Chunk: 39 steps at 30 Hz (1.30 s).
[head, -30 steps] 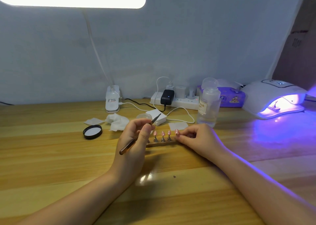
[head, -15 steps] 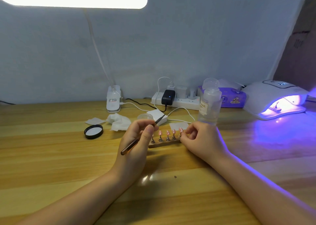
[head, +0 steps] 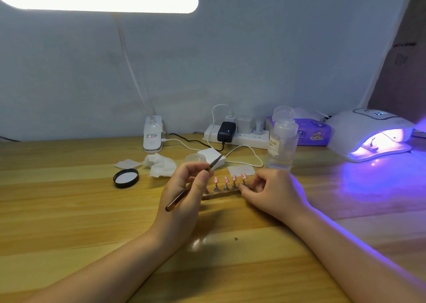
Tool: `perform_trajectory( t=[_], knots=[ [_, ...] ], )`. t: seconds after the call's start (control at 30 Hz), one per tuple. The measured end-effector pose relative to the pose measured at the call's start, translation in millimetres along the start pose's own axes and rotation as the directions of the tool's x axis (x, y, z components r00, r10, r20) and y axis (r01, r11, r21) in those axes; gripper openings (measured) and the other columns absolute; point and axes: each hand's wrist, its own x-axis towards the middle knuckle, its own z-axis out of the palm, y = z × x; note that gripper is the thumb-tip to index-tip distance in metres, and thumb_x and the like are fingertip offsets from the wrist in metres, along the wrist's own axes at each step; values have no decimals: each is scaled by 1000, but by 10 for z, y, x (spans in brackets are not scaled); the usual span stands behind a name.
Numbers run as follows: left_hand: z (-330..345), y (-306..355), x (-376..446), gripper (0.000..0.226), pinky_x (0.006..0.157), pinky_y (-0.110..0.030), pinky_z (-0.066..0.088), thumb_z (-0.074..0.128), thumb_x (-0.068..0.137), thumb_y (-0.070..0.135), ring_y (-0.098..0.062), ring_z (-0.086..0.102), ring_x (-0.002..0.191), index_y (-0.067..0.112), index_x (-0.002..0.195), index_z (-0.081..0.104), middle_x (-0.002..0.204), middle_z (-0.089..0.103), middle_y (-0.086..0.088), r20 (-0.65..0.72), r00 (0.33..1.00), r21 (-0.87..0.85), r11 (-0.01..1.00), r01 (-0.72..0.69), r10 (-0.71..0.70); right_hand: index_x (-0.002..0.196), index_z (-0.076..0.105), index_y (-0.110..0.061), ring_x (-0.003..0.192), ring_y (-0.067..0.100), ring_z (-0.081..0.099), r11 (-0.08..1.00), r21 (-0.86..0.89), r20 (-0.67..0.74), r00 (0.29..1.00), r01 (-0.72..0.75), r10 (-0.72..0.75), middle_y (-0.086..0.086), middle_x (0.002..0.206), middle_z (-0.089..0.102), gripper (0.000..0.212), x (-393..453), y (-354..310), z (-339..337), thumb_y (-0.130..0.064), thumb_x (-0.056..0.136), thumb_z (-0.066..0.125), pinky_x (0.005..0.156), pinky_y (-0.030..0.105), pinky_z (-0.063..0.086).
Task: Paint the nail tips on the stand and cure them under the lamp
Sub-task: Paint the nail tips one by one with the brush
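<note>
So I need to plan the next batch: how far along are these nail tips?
Done: four visible nail tips are pink with white dots. In hand: the left hand holds the brush, the right hand grips the stand. Left: curing them under the lit lamp.

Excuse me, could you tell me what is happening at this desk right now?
A person is decorating pink nail tips set on a wooden stand. The left hand holds a thin nail brush in a pen grip, its tip raised off the nails. The right hand pinches the stand's right end. At the far right, the curing lamp glows violet with a small piece inside.
</note>
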Motion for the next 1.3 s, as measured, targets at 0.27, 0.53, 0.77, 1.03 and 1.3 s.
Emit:
perform_trajectory(
  t=[0.27,0.53,0.77,1.03,1.3],
  knots=[
    [-53,-11,56,15,74,-11,49,53,98,12,-3,65,93,21,104,63,95,70,11,-87,992,122,989,-82,92,80,74,-28,56,4,52,993,111,25,999,-37,34,-11,55,57,24,36,41,13,-50,73,74,59,26,45],
    [-397,253,507,17,55,-19,53,68,87,12,-6,66,62,23,74,70,66,70,0,-261,961,324,946,-7,96,82,75,-32,60,5,56,995,96,52,998,-40,35,-12,58,60,22,48,50,27,-52,76,70,57,25,44],
    [-477,322,730,23,66,-46,54,59,90,20,-27,65,72,7,73,69,70,70,-11,-165,985,644,762,70,50,81,76,-32,58,2,54,993,115,28,999,-34,31,-18,53,57,17,58,75,57,-47,78,71,56,23,42],
    [-345,223,964,18,61,-16,42,58,95,24,-4,58,77,13,96,72,83,67,4,13,989,738,669,91,-149,81,76,-32,60,1,55,990,135,46,999,-35,29,-18,57,59,16,77,109,66,-47,76,73,56,23,43],
    [-264,175,1018,21,55,-21,39,56,95,26,-10,59,75,12,92,72,83,68,-1,24,972,786,605,126,-233,80,76,-34,60,-2,56,990,137,44,998,-42,36,-23,55,58,12,88,119,85,-45,77,72,53,20,38]
  ],
)
